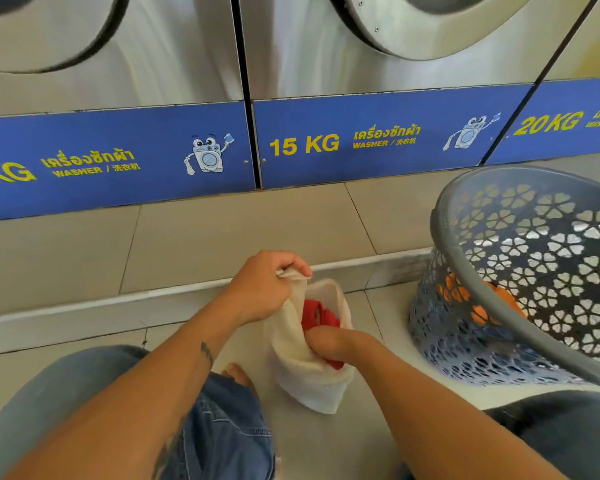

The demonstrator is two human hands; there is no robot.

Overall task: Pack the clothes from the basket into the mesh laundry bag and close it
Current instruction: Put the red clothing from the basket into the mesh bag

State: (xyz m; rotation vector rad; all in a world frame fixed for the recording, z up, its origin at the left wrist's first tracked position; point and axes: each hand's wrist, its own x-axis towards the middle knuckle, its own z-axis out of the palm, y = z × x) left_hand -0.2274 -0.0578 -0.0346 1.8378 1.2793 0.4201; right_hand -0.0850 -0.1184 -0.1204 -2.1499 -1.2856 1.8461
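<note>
The head camera looked down at a tiled floor (pixel 222 230) in front of three steel washing machines, each with a blue base panel; the middle panel (pixel 378 140) read "15 KG" and the right one (pixel 568 119) "20KG". A low step ran along their foot. The person's two knees in blue jeans (pixel 222 427) filled the lower corners, and one bare foot (pixel 238 374) showed between them.

One white mesh laundry bag (pixel 309 382) stood on the floor between the knees, its mouth open. One red garment (pixel 317 315) sat partly inside it. The left hand (pixel 264 289) was pinched shut on the bag's upper rim, holding it up. The right hand (pixel 329 341) reached into the mouth, its fingers closed around the red garment and partly hidden by the mesh.

To the right, one grey plastic basket (pixel 492 285) with flower-shaped holes leaned tilted toward the person, just beside the bag. Orange cloth (pixel 482 313) showed through its wall; how many pieces lay inside could not be told.
</note>
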